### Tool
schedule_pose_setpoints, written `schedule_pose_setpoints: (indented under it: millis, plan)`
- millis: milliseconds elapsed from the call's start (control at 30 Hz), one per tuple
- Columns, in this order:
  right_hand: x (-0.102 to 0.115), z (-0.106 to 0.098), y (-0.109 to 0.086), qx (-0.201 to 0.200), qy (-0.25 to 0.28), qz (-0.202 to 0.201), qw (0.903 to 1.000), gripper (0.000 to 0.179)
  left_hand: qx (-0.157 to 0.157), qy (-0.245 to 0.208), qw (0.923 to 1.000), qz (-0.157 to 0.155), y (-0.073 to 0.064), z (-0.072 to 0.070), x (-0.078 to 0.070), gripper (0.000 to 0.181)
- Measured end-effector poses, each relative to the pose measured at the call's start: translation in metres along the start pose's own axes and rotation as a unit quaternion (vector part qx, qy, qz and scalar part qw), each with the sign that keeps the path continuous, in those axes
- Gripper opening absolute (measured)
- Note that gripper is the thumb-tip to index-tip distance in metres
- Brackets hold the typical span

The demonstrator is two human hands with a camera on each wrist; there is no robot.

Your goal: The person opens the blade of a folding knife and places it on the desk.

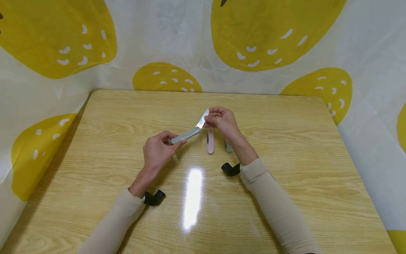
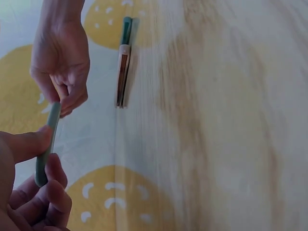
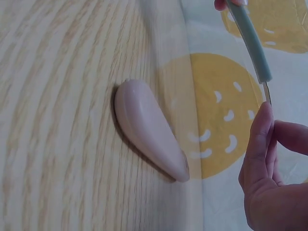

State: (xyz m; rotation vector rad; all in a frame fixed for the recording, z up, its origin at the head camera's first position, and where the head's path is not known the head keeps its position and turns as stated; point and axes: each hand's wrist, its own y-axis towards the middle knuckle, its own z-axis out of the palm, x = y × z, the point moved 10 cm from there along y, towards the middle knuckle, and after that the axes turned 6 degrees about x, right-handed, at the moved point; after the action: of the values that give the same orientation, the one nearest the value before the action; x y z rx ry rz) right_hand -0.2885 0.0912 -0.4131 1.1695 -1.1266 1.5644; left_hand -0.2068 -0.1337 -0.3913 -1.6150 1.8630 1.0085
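Note:
A folding knife with a grey-green handle is held up over the table, its shiny blade swung out at an angle. My left hand grips the handle near its rear end, with thumb and fingers on either side. By its tip part, the blade is pinched between the thumb and fingers of my right hand; the right wrist view shows a thin strip of blade between handle and fingertips. Below the right hand a pink folding knife lies on the table. Beside it a green handle is partly hidden by the right wrist.
The wooden table has a bright light reflection in its middle. A white cloth with yellow fruit prints hangs along the back and sides. Black camera mounts stick out from both wrists near the sleeves.

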Motion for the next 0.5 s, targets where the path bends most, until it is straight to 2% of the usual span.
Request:
schedule_pose_setpoints:
  millis: [267, 500]
  plan:
    - [0.0002, 0.0016, 0.0016, -0.026, 0.030, 0.005, 0.9992, 0.028, -0.039, -0.008, 0.9991, 0.013, -0.0017, -0.0070, -0.0038, 0.028]
    - [-0.0010, 0.0073, 0.0021, -0.030, 0.059, -0.005, 0.9978, 0.018, -0.055, -0.001, 0.9984, 0.014, -0.0033, -0.0103, -0.0045, 0.028]
